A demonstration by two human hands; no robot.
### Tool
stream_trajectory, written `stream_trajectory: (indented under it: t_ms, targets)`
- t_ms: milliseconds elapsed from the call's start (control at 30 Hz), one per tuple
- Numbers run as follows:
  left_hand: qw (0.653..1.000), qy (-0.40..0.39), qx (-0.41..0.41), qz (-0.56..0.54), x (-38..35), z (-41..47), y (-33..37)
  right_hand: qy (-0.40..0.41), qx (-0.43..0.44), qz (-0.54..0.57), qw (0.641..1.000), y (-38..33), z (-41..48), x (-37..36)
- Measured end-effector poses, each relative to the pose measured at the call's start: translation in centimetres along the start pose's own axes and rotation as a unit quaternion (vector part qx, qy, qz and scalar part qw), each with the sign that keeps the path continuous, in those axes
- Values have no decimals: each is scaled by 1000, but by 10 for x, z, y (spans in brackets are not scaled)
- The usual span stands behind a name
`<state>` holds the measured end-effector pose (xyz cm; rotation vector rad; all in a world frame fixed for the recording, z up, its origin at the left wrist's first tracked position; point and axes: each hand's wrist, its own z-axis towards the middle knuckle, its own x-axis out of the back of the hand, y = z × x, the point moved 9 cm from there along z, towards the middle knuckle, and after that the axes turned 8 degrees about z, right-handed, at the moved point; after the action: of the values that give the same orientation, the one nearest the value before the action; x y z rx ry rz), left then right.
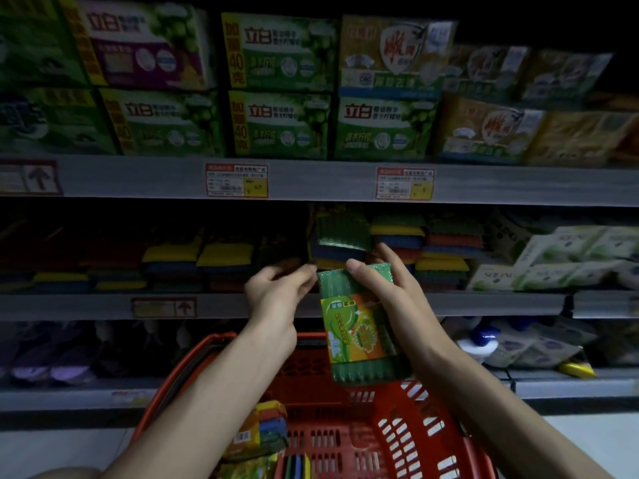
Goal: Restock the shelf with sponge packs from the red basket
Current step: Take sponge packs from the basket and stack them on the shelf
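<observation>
My right hand (383, 292) grips a green sponge pack (359, 326) with an orange and green label, held upright in front of the middle shelf (484, 304). My left hand (276, 288) is just left of the pack's top corner, its fingertips at the pack's edge. Behind the hands, stacked sponge packs (340, 236) in green, blue, yellow and red sit on that shelf. The red basket (397, 430) is below my arms, with more sponge packs (262, 430) lying in its left side.
The top shelf (311, 181) carries green and yellow boxed products with price tags on its edge. White and green packs (570, 257) stand at the right of the middle shelf. Bottles and pouches (518, 344) fill the lower shelf. The scene is dim.
</observation>
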<state>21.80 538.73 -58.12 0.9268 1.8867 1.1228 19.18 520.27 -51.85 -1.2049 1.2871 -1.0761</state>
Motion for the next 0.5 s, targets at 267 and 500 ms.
stream_trajectory:
  t_ms: [267, 500]
  targets:
    - [997, -34, 61, -10, -12, -11, -6, -8, 8, -11, 1000, 0, -2, -2]
    - [994, -10, 103, 34, -16, -12, -21, -10, 17, -19, 1000, -2, -4, -5]
